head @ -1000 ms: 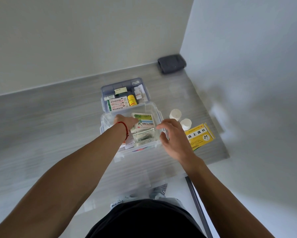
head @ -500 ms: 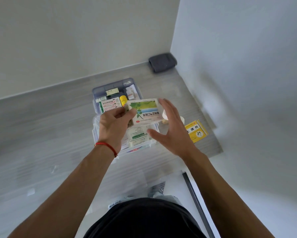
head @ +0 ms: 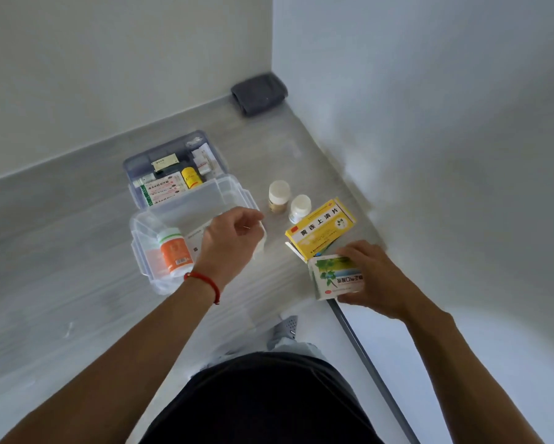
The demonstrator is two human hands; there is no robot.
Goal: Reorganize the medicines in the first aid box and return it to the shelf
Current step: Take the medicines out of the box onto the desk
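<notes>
Sitting on the grey surface (head: 61, 219), the clear first aid box (head: 147, 274) is left of centre, its long axis running roughly left to right, with a blue-tinted tray (head: 173, 169) full of small packets and a yellow bottle (head: 191, 177) touching its far side. Inside the box an orange-labelled bottle (head: 172, 254) lies on its side at the left end, white cap pointing far and long axis running near to far, beside a flat white packet (head: 196, 240). The left hand (head: 232, 240), a red string bracelet (head: 205, 283) on its wrist, hovers over the right part of the box with fingers loosely curled, gripping nothing that can be made out. Right of the box stand two white-capped bottles (head: 279, 196), upright and just beside each other. Near them lies a yellow box (head: 320, 230), its long axis slanting from near left to far right. At its near end the right hand (head: 376, 278) grips a white and green box (head: 335, 277) by its right side, close to the surface's near edge. A dark folded cloth (head: 259, 94) sits in the far corner.
</notes>
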